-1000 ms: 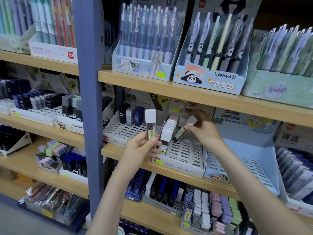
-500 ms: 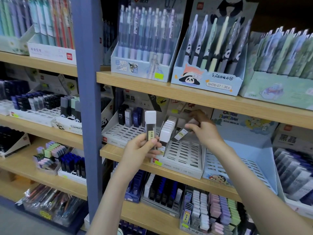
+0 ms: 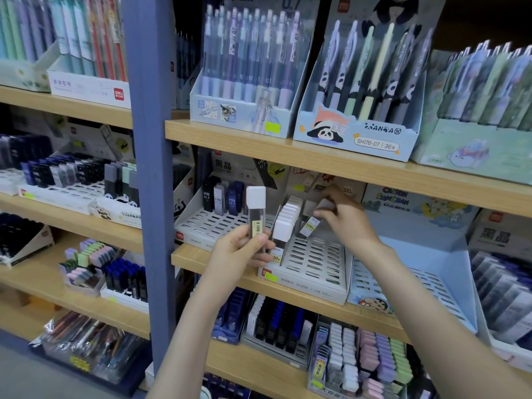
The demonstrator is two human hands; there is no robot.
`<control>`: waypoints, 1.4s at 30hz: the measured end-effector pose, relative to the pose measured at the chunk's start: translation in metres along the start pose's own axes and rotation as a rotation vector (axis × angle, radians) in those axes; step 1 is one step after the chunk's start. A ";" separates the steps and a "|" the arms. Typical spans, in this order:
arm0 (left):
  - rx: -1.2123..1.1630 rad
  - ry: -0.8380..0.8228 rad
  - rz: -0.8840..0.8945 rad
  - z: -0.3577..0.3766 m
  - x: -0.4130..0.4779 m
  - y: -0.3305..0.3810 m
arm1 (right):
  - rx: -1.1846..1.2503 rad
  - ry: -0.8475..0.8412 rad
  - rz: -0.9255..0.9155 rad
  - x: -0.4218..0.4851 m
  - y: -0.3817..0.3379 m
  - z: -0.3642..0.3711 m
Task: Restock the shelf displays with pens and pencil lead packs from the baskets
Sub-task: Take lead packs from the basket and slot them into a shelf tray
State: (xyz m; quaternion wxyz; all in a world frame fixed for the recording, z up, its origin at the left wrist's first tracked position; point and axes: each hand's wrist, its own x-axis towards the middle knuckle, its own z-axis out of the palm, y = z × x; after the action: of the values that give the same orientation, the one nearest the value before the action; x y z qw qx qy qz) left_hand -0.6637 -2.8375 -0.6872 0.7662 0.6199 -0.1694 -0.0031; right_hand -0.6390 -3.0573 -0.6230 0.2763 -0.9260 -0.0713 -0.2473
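Right, stationery aisle: light wood shelf boards [image 3: 316,159] ran in tiers on both sides of a blue-grey upright post [image 3: 149,168], dim at top right, w/ a strip of grey floor [image 3: 17,367] bottom left beside a clear bin of wrapped pens [image 3: 86,349]. The top tier carried card display boxes of pens, incl. a panda pen box [image 3: 357,133]. On the middle board [image 3: 190,259] sat a white slotted tray [image 3: 313,260], sloping up toward the back, w/ a row of white-capped packs [image 3: 289,217] along its left side. The left hand [image 3: 236,251] was in front of that tray's left edge, fingers & thumb curled round the lower half of an upright lead pack [image 3: 256,214]: clear body, white cap on top, yellow label facing out. The right hand [image 3: 348,223] was over the tray's back rows, fingertips pinching a tilted lead pack [image 3: 311,226] at its white cap end. Its lower end was just beside the row; couldn't tell if it sat in a slot. Left of this stood a grey slotted tray [image 3: 207,223] w/ a few dark HB 0.7 packs at the back, and right of it a pale blue tray [image 3: 431,283]. Lower tiers held more dark packs & rows of small pastel items [image 3: 380,355].
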 end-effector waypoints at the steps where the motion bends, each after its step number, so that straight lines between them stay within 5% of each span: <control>1: 0.001 -0.002 0.000 0.000 0.000 0.000 | 0.000 -0.007 -0.004 0.001 0.001 0.000; 16: -0.001 0.011 -0.004 0.005 0.000 0.001 | 0.143 0.043 0.006 0.001 0.003 0.003; 26: 0.013 0.019 0.005 0.005 0.000 0.000 | -0.136 0.020 -0.094 0.005 0.007 0.004; 33: 0.006 0.012 0.004 0.007 0.000 0.002 | -0.068 -0.076 -0.041 0.005 -0.007 0.006; 42: 0.006 0.014 0.022 0.007 0.000 0.002 | -0.003 -0.004 -0.016 0.001 0.000 0.004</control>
State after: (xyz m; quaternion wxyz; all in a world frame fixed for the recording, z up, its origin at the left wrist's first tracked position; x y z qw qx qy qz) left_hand -0.6663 -2.8437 -0.6842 0.7655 0.6202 -0.1710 0.0103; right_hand -0.6368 -3.0548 -0.6256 0.2729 -0.9263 -0.0788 -0.2475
